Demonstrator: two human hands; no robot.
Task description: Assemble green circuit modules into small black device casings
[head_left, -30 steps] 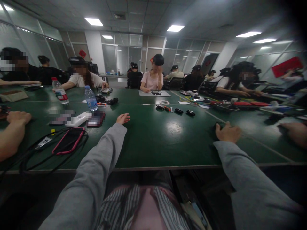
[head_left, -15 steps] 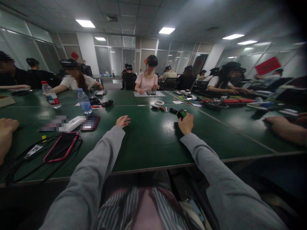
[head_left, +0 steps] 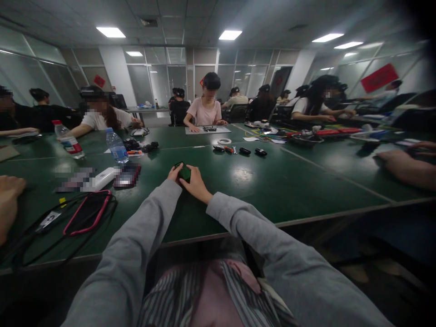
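A small dark box-shaped object with a green face (head_left: 184, 172) is held between my two hands, low over the green table (head_left: 238, 200). My left hand (head_left: 175, 174) closes on its left side. My right hand (head_left: 197, 184) grips the right side, thumb toward the near edge. The fingers partly cover it, so its exact kind is unclear. Beyond my right hand lie a roll of white tape (head_left: 224, 141), a tool with orange parts (head_left: 228, 150) and two small black items, one of them a black piece (head_left: 260, 152) at the right end of the row.
To the left stand a blue-capped water bottle (head_left: 117, 146) and a red-capped bottle (head_left: 68, 140). Nearer are a phone (head_left: 126, 176), a white box (head_left: 104, 178) and a pink-rimmed black case (head_left: 87, 213) with cords. A person (head_left: 206, 109) sits opposite; other people's hands rest at both sides.
My right hand has brought the green-faced object leftward from the row of black items. My left hand, earlier empty with fingers apart, now holds it too.
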